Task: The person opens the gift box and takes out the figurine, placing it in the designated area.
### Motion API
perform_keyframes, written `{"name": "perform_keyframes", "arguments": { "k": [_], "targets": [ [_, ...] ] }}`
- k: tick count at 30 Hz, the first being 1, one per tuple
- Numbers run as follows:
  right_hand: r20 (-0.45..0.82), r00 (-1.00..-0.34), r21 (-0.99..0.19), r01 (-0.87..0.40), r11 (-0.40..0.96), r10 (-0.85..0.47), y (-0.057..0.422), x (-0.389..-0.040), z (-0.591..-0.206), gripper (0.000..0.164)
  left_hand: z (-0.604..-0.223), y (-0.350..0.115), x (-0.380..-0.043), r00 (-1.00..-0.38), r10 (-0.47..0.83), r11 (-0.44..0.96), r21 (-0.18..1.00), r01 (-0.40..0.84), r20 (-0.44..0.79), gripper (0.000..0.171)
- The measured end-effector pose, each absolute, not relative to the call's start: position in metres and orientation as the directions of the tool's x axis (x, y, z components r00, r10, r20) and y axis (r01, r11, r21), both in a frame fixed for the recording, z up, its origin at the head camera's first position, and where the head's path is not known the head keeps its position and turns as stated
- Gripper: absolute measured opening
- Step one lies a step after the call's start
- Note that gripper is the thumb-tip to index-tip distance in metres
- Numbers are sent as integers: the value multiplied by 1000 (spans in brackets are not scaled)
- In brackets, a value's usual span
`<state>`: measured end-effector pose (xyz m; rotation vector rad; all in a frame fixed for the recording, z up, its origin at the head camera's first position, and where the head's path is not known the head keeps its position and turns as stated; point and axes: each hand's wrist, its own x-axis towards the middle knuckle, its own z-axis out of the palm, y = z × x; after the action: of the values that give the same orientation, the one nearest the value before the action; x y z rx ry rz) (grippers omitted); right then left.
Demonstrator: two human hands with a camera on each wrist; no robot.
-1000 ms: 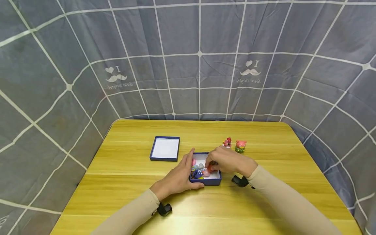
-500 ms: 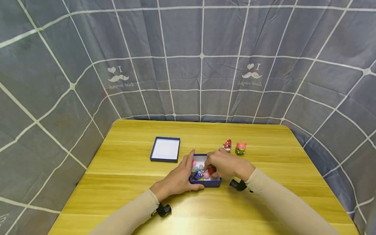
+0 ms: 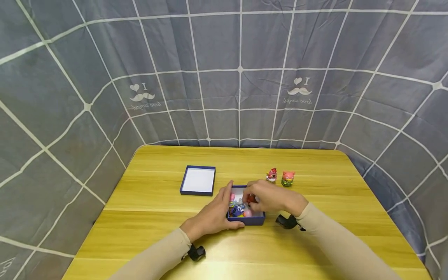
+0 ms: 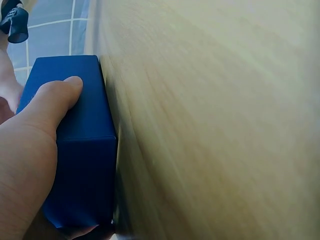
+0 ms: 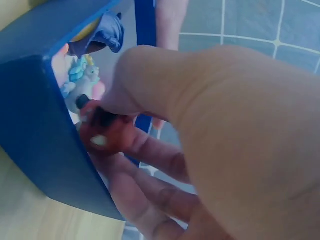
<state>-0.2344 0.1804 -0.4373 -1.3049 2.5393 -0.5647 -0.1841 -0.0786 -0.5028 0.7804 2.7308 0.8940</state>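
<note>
A small dark blue box point(image 3: 250, 221) with a white inside stands on the table, several little toy figurines in it. My left hand point(image 3: 214, 209) holds the box at its left side, thumb along the front wall, fingers up the left side; the left wrist view shows the thumb point(image 4: 62, 95) flat on the blue wall. My right hand point(image 3: 274, 196) reaches into the box from the right. Its thumb and fingers pinch a red figurine point(image 5: 107, 136) with dark and white patches. A blue figurine point(image 3: 238, 210) lies near the front of the box, a pink one beside it.
A shallow blue lid point(image 3: 198, 181), white inside up, lies behind and left of the box. Behind and to the right stand a red-and-white figurine point(image 3: 271, 175) and a pink-and-green one point(image 3: 288, 178). A grey checked cloth point(image 3: 217, 89) hangs around the yellow wooden table.
The red figurine has shifted slightly and turned within my right fingers, inside the box. A pink figurine at the front shows differently. My left hand stays on the box. The head view has tilted a little.
</note>
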Motion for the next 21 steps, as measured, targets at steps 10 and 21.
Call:
{"name": "perform_keyframes", "arguments": {
  "k": [10,21],
  "targets": [
    [60,-620,-512,-692,509,-783,186,-235,-433,18,-506,-80,-183,-854,521,695,581,424,0,143],
    [90,-656,-597,-638,486,-749,195,-234,-432,20,-507,-80,-186,-854,520,695,586,417,-9,144]
  ]
}}
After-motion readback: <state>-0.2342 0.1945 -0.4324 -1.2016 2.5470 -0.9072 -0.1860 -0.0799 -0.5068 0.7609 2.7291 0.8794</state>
